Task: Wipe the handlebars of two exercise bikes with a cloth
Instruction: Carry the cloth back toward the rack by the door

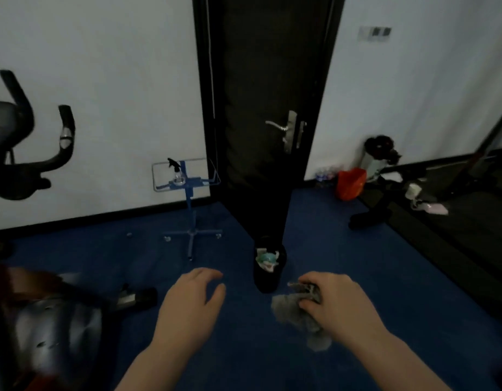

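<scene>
Head view, right hand [340, 303] gripping grey cloth [293, 311], left hand [191, 300] open and empty, no legible writing

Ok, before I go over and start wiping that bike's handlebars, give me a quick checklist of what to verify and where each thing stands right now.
1. Cloth in hand: ok, the right hand grips the grey cloth.
2. Left hand free: ok, open and empty.
3. Handlebars within reach: not ok, they sit far left, away from both hands.
4. Path across the blue floor: ok toward the left; the black bin stands straight ahead.
5. Spray bottle: not picked up, on the blue stand.
6. Cloth damp or clean: cannot tell.
</scene>
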Available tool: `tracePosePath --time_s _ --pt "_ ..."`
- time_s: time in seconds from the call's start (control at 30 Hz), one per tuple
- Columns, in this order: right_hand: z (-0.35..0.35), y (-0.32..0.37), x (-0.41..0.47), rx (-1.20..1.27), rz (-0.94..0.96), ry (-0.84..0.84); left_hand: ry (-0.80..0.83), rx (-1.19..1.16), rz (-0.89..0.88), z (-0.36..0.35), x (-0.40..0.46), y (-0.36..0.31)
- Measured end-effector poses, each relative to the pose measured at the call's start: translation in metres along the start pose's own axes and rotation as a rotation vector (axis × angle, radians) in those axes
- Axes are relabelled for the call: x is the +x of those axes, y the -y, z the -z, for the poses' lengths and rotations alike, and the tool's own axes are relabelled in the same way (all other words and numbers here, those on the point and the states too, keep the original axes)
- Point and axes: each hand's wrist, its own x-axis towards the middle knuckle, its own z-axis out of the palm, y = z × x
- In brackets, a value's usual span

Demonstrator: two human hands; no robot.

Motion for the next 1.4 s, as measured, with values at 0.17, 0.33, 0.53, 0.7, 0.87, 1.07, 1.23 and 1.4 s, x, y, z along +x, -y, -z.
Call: tracePosePath --time_s 0.17,0.33,0.53,0.7,0.87,1.07,1.23,1.4 --pt "0.019 -0.016 0.081 -0.022 0.135 0.019 -0.067 -0.012 0.063 -0.016 0.051 -0.023" --pt "0.011 0.011 0.153 -0.002 0.272 0.127 -0.118 0.012 0.203 -0.021 0.09 0.009" --pt "-0.01 0.06 0.255 0.05 0.345 0.11 -0.134 0.036 0.277 -0.015 0.166 0.066" --pt "-0.021 0.106 0.345 0.071 0.29 0.109 -0.184 0.069 0.285 0.022 0.251 0.114" --pt "-0.021 0.139 0.42 0.108 0.286 0.059 -0.151 0.093 0.314 0.047 0.331 0.153" --pt "-0.038 0.158 0.508 0.165 0.268 0.103 -0.089 0.047 0.285 0.037 0.409 0.176" --pt "-0.063 0.175 0.603 0.127 0.243 0.14 -0.053 0.061 0.351 0.018 0.481 0.213" --pt "-0.078 0.188 0.71 0.158 0.324 0.213 -0.017 0.08 0.402 0.005 0.587 0.245"
